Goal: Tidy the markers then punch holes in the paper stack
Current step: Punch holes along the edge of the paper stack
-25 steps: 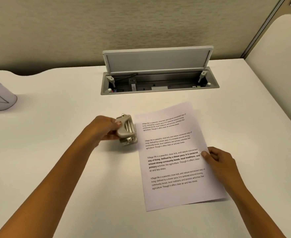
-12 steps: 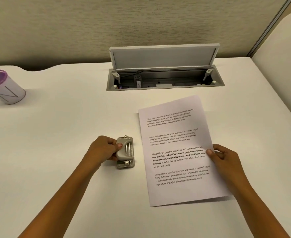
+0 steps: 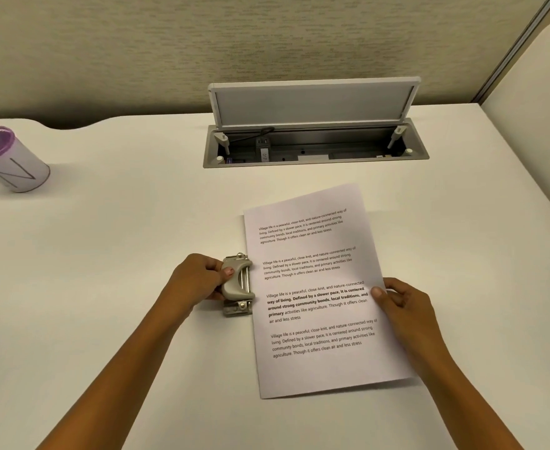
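**Misalignment risk at the punch mouth**

Skew is my main worry. The paper stack [image 3: 319,287] lies on the white table [image 3: 121,254] turned slightly off square, and its left edge meets the open side of the hole punch [image 3: 237,284]. I cannot tell whether that edge is seated in the slot or only touching it. If the handle goes down with the edge half in, I expect the holes to land too near the margin or at a slant. If the sheets fan apart, the lower ones could be punched in a different place from the top one.

The left hand [image 3: 198,277] grips the punch from its left side, fingers curled round the body and thumb on the grey handle. A press from that angle could push the punch sideways instead of down. The right hand [image 3: 403,306] pinches the stack's right edge with the thumb on top. A pull there would draw the paper out of the slot.

The stack is white, with four blocks of black print, the third partly bold. Its near edge seems to lift a little off the table, and I cannot count the sheets. No holes show yet. No markers lie loose in view. A purple-rimmed cup [image 3: 10,160] stands far left, its contents hidden.
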The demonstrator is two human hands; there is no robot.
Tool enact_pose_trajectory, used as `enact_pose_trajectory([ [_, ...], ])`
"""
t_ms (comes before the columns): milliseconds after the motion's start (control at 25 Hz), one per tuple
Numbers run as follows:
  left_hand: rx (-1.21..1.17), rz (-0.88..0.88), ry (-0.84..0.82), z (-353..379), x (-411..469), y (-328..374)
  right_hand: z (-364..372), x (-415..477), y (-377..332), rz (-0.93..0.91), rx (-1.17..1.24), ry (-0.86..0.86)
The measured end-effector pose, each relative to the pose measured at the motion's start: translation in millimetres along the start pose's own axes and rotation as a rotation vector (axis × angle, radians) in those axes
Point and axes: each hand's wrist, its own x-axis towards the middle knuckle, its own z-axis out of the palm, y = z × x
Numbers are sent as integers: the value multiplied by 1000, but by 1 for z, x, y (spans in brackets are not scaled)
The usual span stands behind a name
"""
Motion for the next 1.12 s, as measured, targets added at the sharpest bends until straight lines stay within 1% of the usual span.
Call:
enact_pose_trajectory([
  [320, -4, 12, 3, 0, 0, -1, 22, -6, -4, -14, 15, 8],
  [800, -4, 14, 5, 1, 2, -3, 26, -5, -6, -12, 3, 43],
  [920, -9, -10, 8, 2, 4, -3, 25, -5, -5, -12, -6, 37],
  [1040, -67, -57, 3, 0, 4, -4, 24, -4, -5, -18, -31, 17],
  [1120, -62, -58, 41, -4, 7, -5, 24, -4, -5, -21, -46, 11],
])
